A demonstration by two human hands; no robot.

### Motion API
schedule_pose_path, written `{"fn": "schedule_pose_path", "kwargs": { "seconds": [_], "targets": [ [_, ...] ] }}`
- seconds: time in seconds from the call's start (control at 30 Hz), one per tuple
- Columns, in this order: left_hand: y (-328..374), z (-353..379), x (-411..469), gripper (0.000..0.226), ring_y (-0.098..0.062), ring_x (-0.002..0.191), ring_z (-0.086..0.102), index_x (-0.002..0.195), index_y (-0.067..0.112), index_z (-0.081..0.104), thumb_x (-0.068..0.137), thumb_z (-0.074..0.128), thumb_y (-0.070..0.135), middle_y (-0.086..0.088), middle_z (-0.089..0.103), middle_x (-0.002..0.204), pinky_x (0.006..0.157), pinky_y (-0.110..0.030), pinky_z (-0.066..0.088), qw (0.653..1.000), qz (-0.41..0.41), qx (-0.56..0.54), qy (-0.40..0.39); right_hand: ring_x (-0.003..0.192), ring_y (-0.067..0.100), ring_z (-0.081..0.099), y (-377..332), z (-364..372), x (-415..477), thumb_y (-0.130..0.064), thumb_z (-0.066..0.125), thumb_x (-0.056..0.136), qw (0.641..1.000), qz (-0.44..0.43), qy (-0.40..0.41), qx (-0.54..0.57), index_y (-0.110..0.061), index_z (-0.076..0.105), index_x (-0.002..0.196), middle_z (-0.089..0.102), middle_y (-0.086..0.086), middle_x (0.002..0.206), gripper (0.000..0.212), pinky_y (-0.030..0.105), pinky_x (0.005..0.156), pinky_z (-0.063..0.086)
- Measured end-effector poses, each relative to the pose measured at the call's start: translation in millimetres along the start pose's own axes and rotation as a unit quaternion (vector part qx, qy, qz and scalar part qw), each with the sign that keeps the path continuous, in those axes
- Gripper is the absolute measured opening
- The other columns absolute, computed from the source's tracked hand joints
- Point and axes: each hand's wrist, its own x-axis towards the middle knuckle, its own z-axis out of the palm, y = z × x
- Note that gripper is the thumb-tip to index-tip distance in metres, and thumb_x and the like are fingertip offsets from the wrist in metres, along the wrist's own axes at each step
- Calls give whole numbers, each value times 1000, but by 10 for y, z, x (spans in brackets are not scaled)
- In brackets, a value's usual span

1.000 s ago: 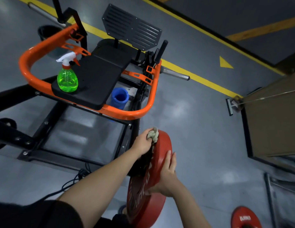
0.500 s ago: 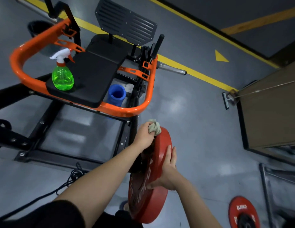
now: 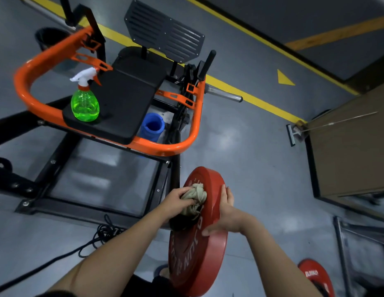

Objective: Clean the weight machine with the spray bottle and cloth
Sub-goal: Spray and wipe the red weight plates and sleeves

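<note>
I take the red weight plate [image 3: 199, 254], upright and seen nearly edge-on low in the middle, as my marker. I cannot tell whether it hangs on a peg or stands on the floor.

Far to its upper left is the weight machine [image 3: 26, 91], an orange tube looped round a black seat pad [image 3: 126, 99]. The spray bottle [image 3: 85, 103], green with a white trigger head, stands upright on the near left corner of that pad, well apart from the plate and from both hands. Above the plate and a little left, a blue cup [image 3: 152, 126] sits mouth up beside the pad. Left of the plate's lower half, a black cable [image 3: 101, 234] lies coiled on the grey floor.

The left hand [image 3: 176, 200] comes in at the plate's upper left. Its fingers are clenched round a bunched beige cloth [image 3: 194, 195], which presses on the plate's face just below the top of the rim.

The right hand [image 3: 227, 217] lies on the plate's right rim, fingers straight and together along the edge, thumb spread onto the face. It grasps nothing and only bears on the plate.

To the plate's lower right, a second red plate [image 3: 315, 275] is cut off by the picture's edge. Up and right of the plate, well apart, a squeegee [image 3: 291, 135] rests by a brown panel [image 3: 347, 151], near the end of a yellow floor line [image 3: 251, 99].
</note>
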Motion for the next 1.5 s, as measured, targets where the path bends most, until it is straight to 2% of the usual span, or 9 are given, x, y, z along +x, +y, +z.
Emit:
{"fn": "schedule_pose_path", "kwargs": {
  "seconds": [0.17,0.27,0.37,0.57,0.77,0.97,1.23,1.4,1.5],
  "targets": [
    [-31,-46,-33,30,-7,90,70,104,34,75,76,72,24,7,76,95,83,-26,53,999,2,38,-27,157,25,-2,-155,-326,208,-47,93,66,999,14,-32,-25,-27,-41,148,-40,-2,160,158,41,122,22],
    [-42,-77,-52,26,-7,93,70,99,41,74,78,72,27,8,75,96,86,-30,55,997,10,62,-34,156,20,-5,-190,-241,189,-30,82,85,988,-77,134,-15,-21,-25,156,-29,2,165,129,32,121,14],
    [-24,-102,-50,26,-8,99,70,101,47,73,77,71,38,9,75,100,91,-34,54,996,25,75,-33,156,11,-2,-44,170,54,-27,67,98,939,-124,320,31,-21,-6,159,-9,0,170,96,22,122,7],
    [-27,-135,-72,34,-1,103,68,118,44,67,86,74,37,16,73,108,97,-32,54,993,-1,115,-25,151,5,-9,356,1042,-195,-53,68,90,957,-124,256,48,-30,-23,153,-45,-26,152,113,30,123,15],
    [117,151,-170,48,-1,116,61,138,25,61,92,70,15,19,65,120,101,-16,45,995,-5,80,54,157,26,1,297,990,-234,-53,71,88,971,-99,215,41,-34,-39,143,-57,-29,139,124,42,122,26],
    [63,291,-462,36,7,99,67,118,31,75,85,74,16,24,75,101,93,-22,53,997,24,53,59,156,29,2,284,993,-245,-45,79,78,970,-96,219,39,-33,-39,142,-55,-29,138,135,43,117,33],
    [320,540,114,47,-25,127,61,135,12,65,90,60,-2,-9,68,131,110,-30,42,964,113,111,212,155,36,8,269,957,-231,-48,74,80,975,-77,209,11,-26,-38,147,-55,-22,142,132,48,117,33],
    [254,433,283,41,-24,124,60,139,18,61,98,60,14,-6,67,133,94,-20,39,982,38,87,165,156,33,8,218,900,-235,-48,76,83,981,-60,187,4,-25,-38,149,-46,-19,149,134,45,117,32],
    [129,359,85,45,-20,129,57,141,16,59,96,66,15,-4,62,139,107,-24,39,990,38,73,117,156,33,7,218,885,-233,-44,78,82,979,-62,194,5,-24,-35,151,-41,-9,158,133,42,117,28]
  ]
}}
